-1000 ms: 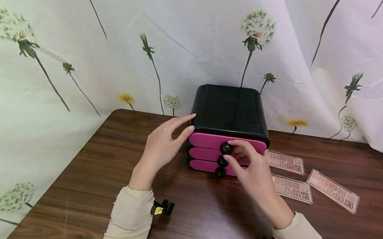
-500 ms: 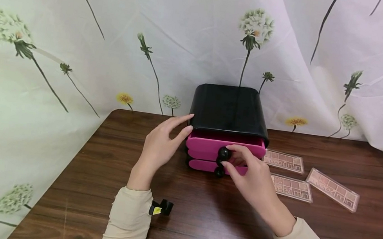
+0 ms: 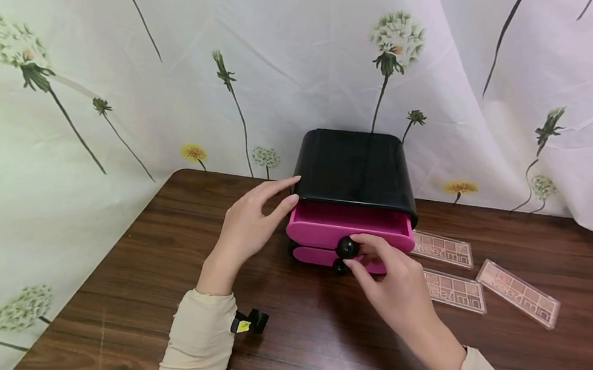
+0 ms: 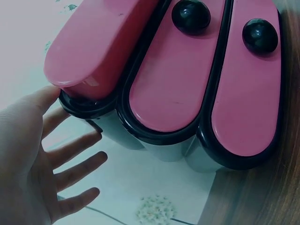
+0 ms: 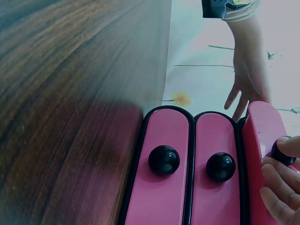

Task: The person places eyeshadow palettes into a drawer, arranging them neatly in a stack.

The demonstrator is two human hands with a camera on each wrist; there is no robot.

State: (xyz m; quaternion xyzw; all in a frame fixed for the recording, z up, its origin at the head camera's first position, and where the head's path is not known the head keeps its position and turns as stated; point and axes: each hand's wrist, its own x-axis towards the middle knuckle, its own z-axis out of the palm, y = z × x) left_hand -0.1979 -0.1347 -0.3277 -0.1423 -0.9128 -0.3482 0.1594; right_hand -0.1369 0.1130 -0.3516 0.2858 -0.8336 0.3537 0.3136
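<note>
A black drawer box [image 3: 356, 167] with pink drawer fronts stands on the table. Its top drawer [image 3: 318, 234] is pulled partway out, and the part of its inside that shows is bare pink. My right hand [image 3: 401, 279] pinches the round black knob [image 3: 347, 247] of that drawer between thumb and fingers. At the box's left front edge, my left hand [image 3: 250, 222] rests its fingertips, the fingers extended and spread in the left wrist view. The two lower drawers, a middle one [image 4: 173, 84] and a bottom one [image 4: 246, 98], sit closed with their own black knobs.
Several flat eyeshadow palettes, one of them a tilted palette [image 3: 518, 294], lie on the dark wooden table [image 3: 150, 315] right of the box. Behind the table hangs a white cloth [image 3: 300, 57] printed with dandelions.
My right hand has drawn the top drawer out of the box toward me, from closed to partway open. The left hand stays at the box's left edge.
</note>
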